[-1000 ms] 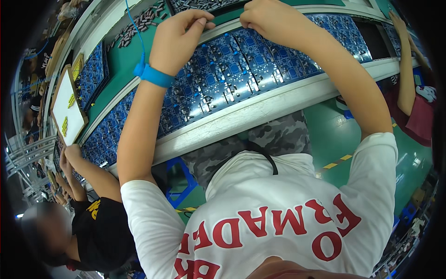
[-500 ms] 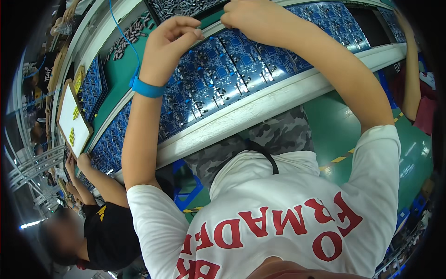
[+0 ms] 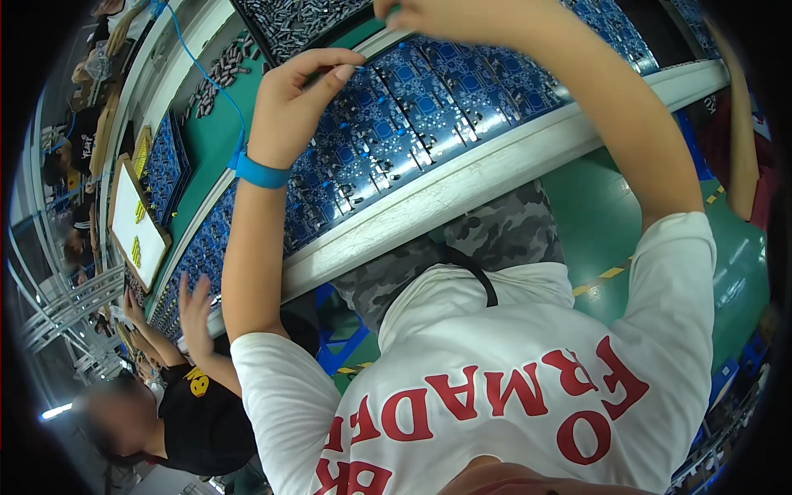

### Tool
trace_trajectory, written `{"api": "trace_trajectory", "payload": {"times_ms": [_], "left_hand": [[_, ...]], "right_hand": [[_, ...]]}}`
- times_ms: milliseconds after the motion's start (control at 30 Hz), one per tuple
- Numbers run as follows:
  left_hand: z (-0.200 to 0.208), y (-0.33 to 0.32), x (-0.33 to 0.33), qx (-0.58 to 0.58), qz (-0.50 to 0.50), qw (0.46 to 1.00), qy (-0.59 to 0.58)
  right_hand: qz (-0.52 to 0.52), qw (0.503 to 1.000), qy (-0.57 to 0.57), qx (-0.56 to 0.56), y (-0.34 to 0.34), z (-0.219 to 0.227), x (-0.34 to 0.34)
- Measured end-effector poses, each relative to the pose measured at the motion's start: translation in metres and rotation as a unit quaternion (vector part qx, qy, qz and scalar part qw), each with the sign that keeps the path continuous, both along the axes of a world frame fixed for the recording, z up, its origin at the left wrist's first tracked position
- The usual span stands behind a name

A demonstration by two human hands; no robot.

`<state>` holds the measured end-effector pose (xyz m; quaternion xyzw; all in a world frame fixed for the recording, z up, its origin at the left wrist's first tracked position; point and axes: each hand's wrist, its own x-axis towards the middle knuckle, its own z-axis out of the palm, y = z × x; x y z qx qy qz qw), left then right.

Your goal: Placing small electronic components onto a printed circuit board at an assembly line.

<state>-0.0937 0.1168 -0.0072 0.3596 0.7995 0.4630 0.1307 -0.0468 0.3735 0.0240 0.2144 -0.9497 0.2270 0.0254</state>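
My left hand (image 3: 290, 103), with a blue wrist strap (image 3: 262, 172) on a blue cord, is closed in a pinch over the blue circuit boards (image 3: 363, 177). Between its thumb and forefinger shows a small blue electronic component (image 3: 360, 69). Near the upper edge my right hand (image 3: 445, 18) hovers over the rail beyond the boards, beside the black tray of small cylindrical parts (image 3: 309, 23). Its thumb and finger look apart, with nothing seen between them; the picture's edge cuts off part of the hand. Several small blue parts stand on the boards.
A white rail (image 3: 445, 177) runs along the near side of the boards. Loose cylindrical parts (image 3: 219, 78) lie on the green surface at the left. Beyond them are stacked boards (image 3: 169, 161) and a white board with yellow parts (image 3: 136, 223). Co-workers sit at both sides.
My right hand has moved up and left, away from the boards toward the tray. My left hand has dropped slightly, its fingers drawn together. The left co-worker's hand has lifted.
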Motion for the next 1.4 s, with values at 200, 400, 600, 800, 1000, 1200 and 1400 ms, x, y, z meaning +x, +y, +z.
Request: {"api": "trace_trajectory", "payload": {"times_ms": [200,400,600,800,1000,1200,1400], "left_hand": [[-0.008,0.028,0.015,-0.074,-0.052,0.962,0.259],[-0.015,0.029,0.017,-0.126,-0.051,0.919,0.371],[-0.016,0.033,0.017,-0.127,-0.064,0.901,0.409],[-0.013,0.032,0.017,-0.143,-0.069,0.889,0.429],[-0.009,0.037,0.021,-0.153,-0.101,0.846,0.501],[-0.001,0.022,0.021,-0.187,-0.112,0.851,0.478],[0.008,0.015,0.022,-0.193,-0.137,0.859,0.454]], "right_hand": [[-0.248,0.952,0.175,-0.023,0.068,-0.038,-0.064],[-0.23,0.961,0.127,-0.088,0.067,-0.042,-0.071],[-0.24,0.942,0.177,-0.156,0.069,-0.051,-0.073],[-0.234,0.935,0.197,-0.181,0.068,-0.046,-0.066],[-0.242,0.927,0.207,-0.2,0.063,-0.036,-0.057],[-0.192,0.937,0.173,-0.234,0.035,-0.02,-0.03],[-0.041,0.983,0.117,-0.133,0.005,-0.023,0.01]]}}
